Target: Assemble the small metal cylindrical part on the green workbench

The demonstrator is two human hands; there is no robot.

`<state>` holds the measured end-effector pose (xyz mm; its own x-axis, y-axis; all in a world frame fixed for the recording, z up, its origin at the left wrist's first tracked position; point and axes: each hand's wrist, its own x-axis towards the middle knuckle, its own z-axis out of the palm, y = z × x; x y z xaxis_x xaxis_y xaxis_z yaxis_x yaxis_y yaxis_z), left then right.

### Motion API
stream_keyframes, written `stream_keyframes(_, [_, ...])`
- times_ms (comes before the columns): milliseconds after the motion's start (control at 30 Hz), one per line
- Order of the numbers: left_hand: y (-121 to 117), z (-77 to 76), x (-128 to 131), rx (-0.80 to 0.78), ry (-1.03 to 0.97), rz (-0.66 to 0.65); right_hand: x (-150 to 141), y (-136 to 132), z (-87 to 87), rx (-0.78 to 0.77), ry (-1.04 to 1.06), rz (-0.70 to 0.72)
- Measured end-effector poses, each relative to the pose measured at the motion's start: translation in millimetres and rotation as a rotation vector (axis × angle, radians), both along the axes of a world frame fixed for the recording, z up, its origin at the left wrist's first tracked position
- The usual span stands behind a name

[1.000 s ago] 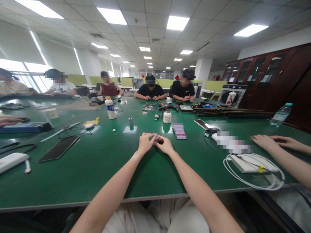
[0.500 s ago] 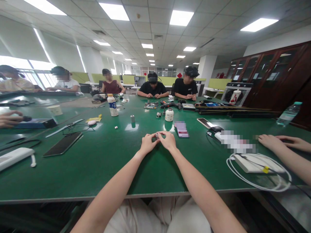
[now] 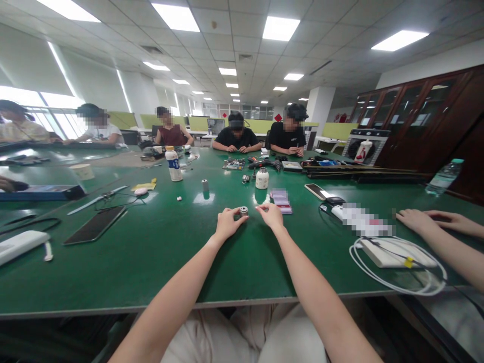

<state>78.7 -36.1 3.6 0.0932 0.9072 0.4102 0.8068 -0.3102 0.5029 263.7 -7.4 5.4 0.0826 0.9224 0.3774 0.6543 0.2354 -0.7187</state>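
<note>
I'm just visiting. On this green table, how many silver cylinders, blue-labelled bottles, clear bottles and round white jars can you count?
Silver cylinders: 2 (held cylinder in the left hand; standing cylinder farther off)
Blue-labelled bottle: 1
Clear bottle: 1
Round white jar: 1
Total: 5
Small metal parts beside the jar are too small to count.

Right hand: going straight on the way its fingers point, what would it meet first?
Probably the small metal cylinder in the left hand; the right hand points leftward, roughly toward it, across a gap. Depth is unclear, so it might pass just beyond.
</note>
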Motion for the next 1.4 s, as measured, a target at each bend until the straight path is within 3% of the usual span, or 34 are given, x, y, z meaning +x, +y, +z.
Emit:
stream_keyframes(167, [0.6,-1.7,-0.9,0.018,-0.001,0.032,16.9,4.4,-10.7,-0.169,-0.102,0.037])
stream_keyframes(400, [1.2,-0.2,-3.5,-0.005,-0.063,0.035,19.9,2.1,-5.2,-0.190,-0.097,0.074])
stream_keyframes(600, [1.8,-3.5,-3.8,-0.009,-0.097,0.009,6.1,-2.4,-4.5,-0.082,0.041,0.050])
stream_keyframes(767, [4.6,-6.5,-4.9,-0.022,-0.069,-0.025,-17.3,-3.5,7.5,0.150,0.301,0.237])
stream_keyframes(1000, [2.6,-3.9,-3.7,-0.010,-0.017,-0.057,-33.8,-12.4,9.8,0.208,0.272,0.339])
stream_keyframes(1400, [4.1,-6.3,-4.1,-0.008,-0.008,-0.053,-34.6,-13.0,10.7,0.238,0.255,0.326])
